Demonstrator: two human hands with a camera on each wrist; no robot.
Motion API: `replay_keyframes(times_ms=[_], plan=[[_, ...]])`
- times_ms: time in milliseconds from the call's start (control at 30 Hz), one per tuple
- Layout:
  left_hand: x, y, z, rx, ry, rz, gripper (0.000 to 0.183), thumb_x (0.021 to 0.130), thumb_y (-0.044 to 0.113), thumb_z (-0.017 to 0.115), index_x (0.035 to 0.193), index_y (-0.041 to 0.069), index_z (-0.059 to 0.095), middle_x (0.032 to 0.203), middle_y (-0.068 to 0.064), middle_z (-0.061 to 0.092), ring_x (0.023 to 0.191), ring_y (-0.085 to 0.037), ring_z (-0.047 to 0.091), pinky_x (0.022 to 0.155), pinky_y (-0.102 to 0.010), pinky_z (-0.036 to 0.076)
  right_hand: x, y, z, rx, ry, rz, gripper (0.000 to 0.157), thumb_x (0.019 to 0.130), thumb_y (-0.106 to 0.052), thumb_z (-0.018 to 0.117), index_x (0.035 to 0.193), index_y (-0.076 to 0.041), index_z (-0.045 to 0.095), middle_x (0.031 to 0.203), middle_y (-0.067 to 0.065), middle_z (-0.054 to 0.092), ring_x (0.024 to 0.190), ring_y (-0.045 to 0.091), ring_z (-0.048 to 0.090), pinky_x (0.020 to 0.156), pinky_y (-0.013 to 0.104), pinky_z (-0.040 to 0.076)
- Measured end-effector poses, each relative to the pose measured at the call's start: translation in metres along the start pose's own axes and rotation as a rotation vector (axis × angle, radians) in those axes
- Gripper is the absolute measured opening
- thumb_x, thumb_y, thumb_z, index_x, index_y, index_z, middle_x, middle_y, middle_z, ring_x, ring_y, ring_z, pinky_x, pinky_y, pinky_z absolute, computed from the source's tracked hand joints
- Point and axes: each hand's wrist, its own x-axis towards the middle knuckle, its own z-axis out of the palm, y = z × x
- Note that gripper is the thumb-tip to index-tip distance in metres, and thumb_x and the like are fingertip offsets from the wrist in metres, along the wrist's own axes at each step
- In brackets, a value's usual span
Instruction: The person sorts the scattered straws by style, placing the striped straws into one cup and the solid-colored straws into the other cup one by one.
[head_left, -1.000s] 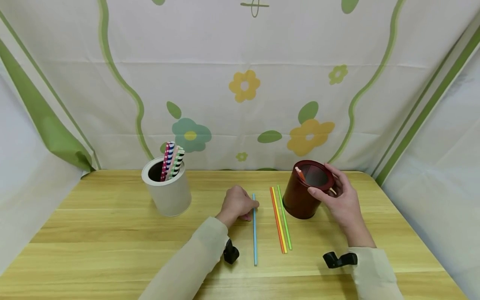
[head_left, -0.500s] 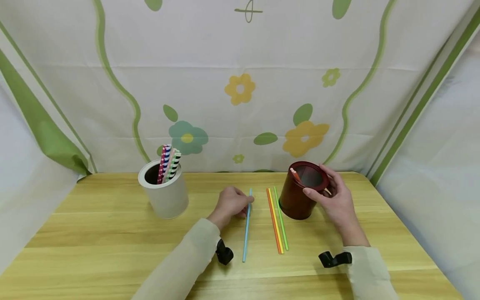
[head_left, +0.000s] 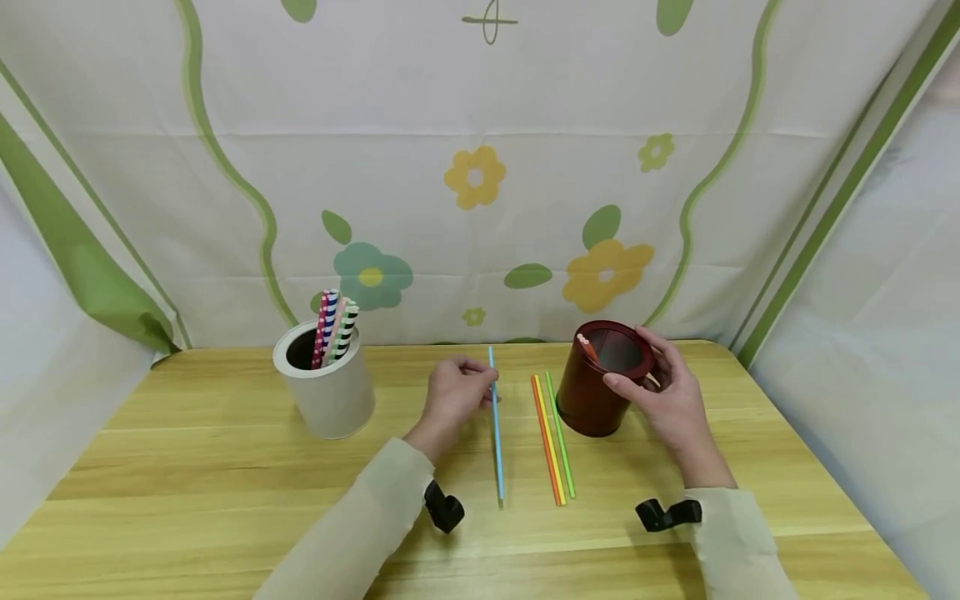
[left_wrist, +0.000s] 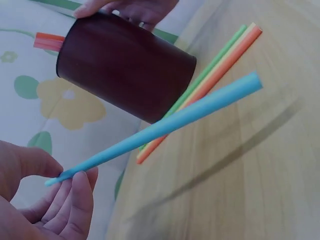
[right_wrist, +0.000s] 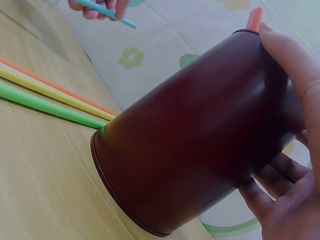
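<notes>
A blue drinking straw (head_left: 497, 442) is pinched near its far end by my left hand (head_left: 450, 400); in the left wrist view the straw (left_wrist: 165, 125) is raised off the table, its shadow beneath. On the right, my right hand (head_left: 671, 406) grips the rim and side of a dark red cup (head_left: 596, 400) standing on the table. Orange straws (head_left: 588, 346) poke up inside this cup. Between the hands lie an orange straw (head_left: 547, 442), a yellow straw (head_left: 552, 446) and a green straw (head_left: 561, 442), side by side.
A white cup (head_left: 333, 400) stands at the left, holding several patterned straws (head_left: 335, 329). The wooden table (head_left: 225, 483) ends at a floral curtain (head_left: 480, 100) at the back, with more cloth at both sides. Black wrist cameras (head_left: 444, 507) sit on both sleeves.
My left hand has taken the blue straw between thumb and fingers and lifted it off the table, moving slightly farther back. The right hand stays on the dark red cup.
</notes>
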Motion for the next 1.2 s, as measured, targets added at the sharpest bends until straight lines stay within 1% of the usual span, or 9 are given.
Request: replay_keyframes(times_ms=[67, 133, 267, 333, 467, 667, 833, 1033, 1200], plan=[[-0.001, 0.003, 0.000, -0.009, 0.015, 0.013, 0.013, 0.098, 0.004, 0.071, 0.110, -0.001, 0.071, 0.093, -0.011, 0.072, 0.069, -0.017, 0.071, 0.079, -0.041, 0.068, 0.000, 0.000, 0.000, -0.001, -0.001, 0.001, 0.082, 0.093, -0.012, 0.086, 0.163, -0.026, 0.046, 0.157, 0.013, 0.055, 0.128, 0.006, 0.059, 0.097, 0.006, 0.051], [-0.001, 0.006, 0.000, -0.026, 0.020, 0.024, 0.016, 0.098, 0.002, 0.071, 0.113, -0.003, 0.071, 0.095, -0.012, 0.072, 0.070, -0.017, 0.071, 0.076, -0.038, 0.068, 0.000, 0.000, 0.000, -0.002, -0.003, 0.000, 0.082, 0.094, -0.013, 0.086, 0.163, -0.026, 0.046, 0.157, 0.014, 0.055, 0.128, 0.007, 0.059, 0.098, 0.006, 0.051], [-0.002, 0.011, -0.001, -0.060, 0.016, 0.034, 0.023, 0.099, 0.000, 0.068, 0.121, -0.004, 0.072, 0.098, -0.011, 0.072, 0.071, -0.016, 0.072, 0.070, -0.028, 0.066, 0.000, 0.001, 0.000, -0.003, -0.005, -0.001, 0.082, 0.094, -0.013, 0.085, 0.163, -0.027, 0.046, 0.158, 0.014, 0.054, 0.129, 0.008, 0.059, 0.098, 0.006, 0.050], [-0.003, 0.013, -0.002, -0.067, 0.011, 0.047, 0.025, 0.099, 0.000, 0.068, 0.123, -0.004, 0.071, 0.098, -0.011, 0.071, 0.073, -0.016, 0.072, 0.069, -0.026, 0.065, 0.000, 0.001, 0.000, -0.006, -0.004, -0.003, 0.082, 0.094, -0.013, 0.086, 0.164, -0.025, 0.045, 0.157, 0.015, 0.054, 0.129, 0.009, 0.059, 0.097, 0.005, 0.050], [-0.006, 0.020, -0.005, -0.086, 0.007, 0.080, 0.023, 0.099, 0.000, 0.067, 0.122, -0.004, 0.070, 0.099, -0.011, 0.070, 0.075, -0.017, 0.073, 0.071, -0.027, 0.066, 0.000, 0.001, 0.000, -0.010, -0.006, -0.006, 0.083, 0.094, -0.013, 0.085, 0.165, -0.020, 0.043, 0.157, 0.015, 0.054, 0.130, 0.010, 0.058, 0.098, 0.005, 0.049], [-0.011, 0.032, -0.009, -0.125, 0.005, 0.142, 0.021, 0.101, 0.001, 0.068, 0.122, -0.003, 0.069, 0.104, -0.013, 0.070, 0.082, -0.019, 0.076, 0.077, -0.031, 0.067, 0.000, 0.001, 0.000, -0.007, -0.010, -0.007, 0.083, 0.094, -0.013, 0.085, 0.165, -0.021, 0.043, 0.157, 0.016, 0.054, 0.131, 0.012, 0.058, 0.099, 0.005, 0.049], [-0.016, 0.044, -0.014, -0.156, 0.006, 0.173, 0.021, 0.102, 0.002, 0.070, 0.121, -0.004, 0.067, 0.109, -0.017, 0.073, 0.083, -0.018, 0.077, 0.079, -0.031, 0.067, 0.000, 0.001, 0.000, -0.010, -0.011, -0.011, 0.083, 0.094, -0.013, 0.085, 0.165, -0.022, 0.043, 0.157, 0.017, 0.053, 0.130, 0.010, 0.058, 0.098, 0.005, 0.049], [-0.023, 0.058, -0.019, -0.211, 0.021, 0.213, 0.023, 0.101, 0.001, 0.071, 0.123, -0.005, 0.067, 0.113, -0.020, 0.074, 0.088, -0.022, 0.080, 0.082, -0.034, 0.068, -0.001, 0.002, 0.000, -0.004, -0.015, -0.002, 0.083, 0.094, -0.013, 0.085, 0.165, -0.022, 0.042, 0.158, 0.017, 0.053, 0.131, 0.008, 0.057, 0.099, 0.004, 0.048], [-0.031, 0.067, -0.020, -0.266, 0.020, 0.273, 0.025, 0.101, -0.001, 0.070, 0.124, -0.008, 0.065, 0.110, -0.019, 0.073, 0.087, -0.020, 0.079, 0.081, -0.032, 0.067, -0.001, 0.002, 0.000, -0.001, -0.012, 0.000, 0.084, 0.094, -0.012, 0.085, 0.165, -0.022, 0.042, 0.157, 0.016, 0.053, 0.129, 0.006, 0.058, 0.099, 0.005, 0.048]])
